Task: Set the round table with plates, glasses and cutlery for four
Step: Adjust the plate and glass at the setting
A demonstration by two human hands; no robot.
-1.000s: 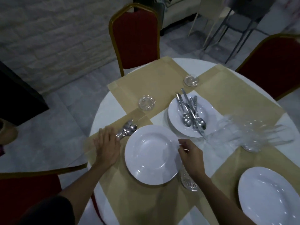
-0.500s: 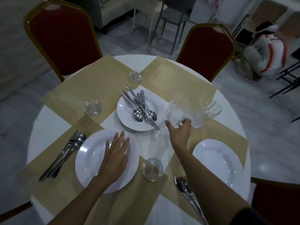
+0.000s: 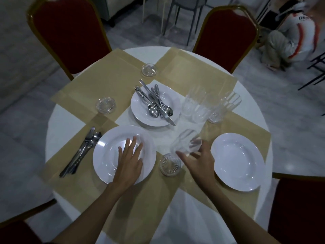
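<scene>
**Round table part-laid, one tumbler in hand**

Nearest the viewer, both bare forearms reach over the white round table, which is crossed by beige placemats. The left hand lies flat, fingers straight and spread, on the near dinner plate. A laid set of cutlery rests on the mat just left of that plate. The right hand grips a clear tumbler, thumb on one side and fingers curled round the other. The glass is tilted and blurred, above the cloth between the two near plates. A cut-glass coaster sits just beside that hand, on the corner of the mat. To the right lies a second dinner plate, bare.

At mid-table, a centre plate carries loose cutlery: spoons, forks and a knife whose blade overhangs the rim. Beside it stand the spare tumblers, too blurred to count. Two more coasters lie farther off: a left coaster and a far coaster.

Beyond the table stand two red chairs, a far-left chair and a far-right chair. A crouching person is on the floor behind.
</scene>
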